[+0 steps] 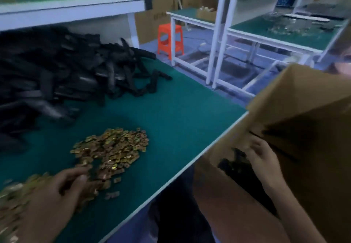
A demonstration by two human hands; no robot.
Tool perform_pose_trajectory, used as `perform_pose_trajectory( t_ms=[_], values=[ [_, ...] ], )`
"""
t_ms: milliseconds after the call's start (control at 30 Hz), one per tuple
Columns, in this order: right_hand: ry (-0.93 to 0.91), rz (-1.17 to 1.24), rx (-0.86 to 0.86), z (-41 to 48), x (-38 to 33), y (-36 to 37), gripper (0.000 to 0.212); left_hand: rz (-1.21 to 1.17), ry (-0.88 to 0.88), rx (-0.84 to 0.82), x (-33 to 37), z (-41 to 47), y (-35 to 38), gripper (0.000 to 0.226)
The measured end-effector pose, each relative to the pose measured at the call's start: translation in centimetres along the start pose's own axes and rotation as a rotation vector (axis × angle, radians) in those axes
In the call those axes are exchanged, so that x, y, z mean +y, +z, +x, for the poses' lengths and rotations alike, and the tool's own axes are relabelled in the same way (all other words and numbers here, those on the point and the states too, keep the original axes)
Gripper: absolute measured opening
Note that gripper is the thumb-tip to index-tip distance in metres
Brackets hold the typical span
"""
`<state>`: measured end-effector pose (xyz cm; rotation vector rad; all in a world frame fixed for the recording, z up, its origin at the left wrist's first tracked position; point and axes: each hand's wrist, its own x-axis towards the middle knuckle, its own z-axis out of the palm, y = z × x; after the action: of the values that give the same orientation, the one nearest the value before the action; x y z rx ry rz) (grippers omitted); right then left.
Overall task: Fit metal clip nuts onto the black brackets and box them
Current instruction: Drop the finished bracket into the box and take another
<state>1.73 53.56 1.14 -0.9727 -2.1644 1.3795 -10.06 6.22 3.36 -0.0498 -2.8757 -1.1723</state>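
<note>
Hundreds of small gold-coloured clip nuts point(114, 151) lie in a loose heap on the green worktop point(180, 113), near its front edge. The left hand point(57, 191) rests on the near side of this heap, fingers curled and thumb tip close to the fingertips. Motion blur hides whether a nut is pinched between them.

Behind the nuts, towards the back left of the worktop, is a large pile of black brackets point(57, 75), several of them spilling out to the right.

At the right, off the worktop's edge, a cardboard box point(303, 100) stands open with one flap raised. The right hand point(264, 159) reaches down into it with its fingers bent. A single bracket point(230, 164) shows as a dark shape just beside those fingertips, inside the box. Whether the hand grips it cannot be told.

A white shelf point(76, 5) with a green top hangs above the bracket pile. Beyond the worktop stand an orange plastic stool point(170, 39) and another green-topped bench point(296, 37) on a white frame.
</note>
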Motion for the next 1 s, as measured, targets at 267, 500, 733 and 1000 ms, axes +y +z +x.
perform_pose_trajectory(
  t_ms=[267, 500, 733, 1000],
  values=[
    [-0.373, 0.139, -0.526, -12.7, -11.8, 15.1, 0.025, -0.017, -0.297, 0.341, -4.2, 1.9, -6.4, 0.013],
    [-0.515, 0.026, -0.607, -15.7, -12.2, 21.7, 0.028, -0.024, -0.415, 0.348, -6.4, 8.4, -9.5, 0.029],
    [-0.47, 0.054, -0.342, -15.5, -12.0, 24.3, 0.057, -0.354, -0.554, 0.273, -6.2, 14.2, -8.4, 0.034],
    [-0.487, 0.035, -0.51, -15.6, -11.2, 22.7, 0.014, -0.089, -0.082, -0.072, 0.1, 4.0, -5.4, 0.012]
  ],
)
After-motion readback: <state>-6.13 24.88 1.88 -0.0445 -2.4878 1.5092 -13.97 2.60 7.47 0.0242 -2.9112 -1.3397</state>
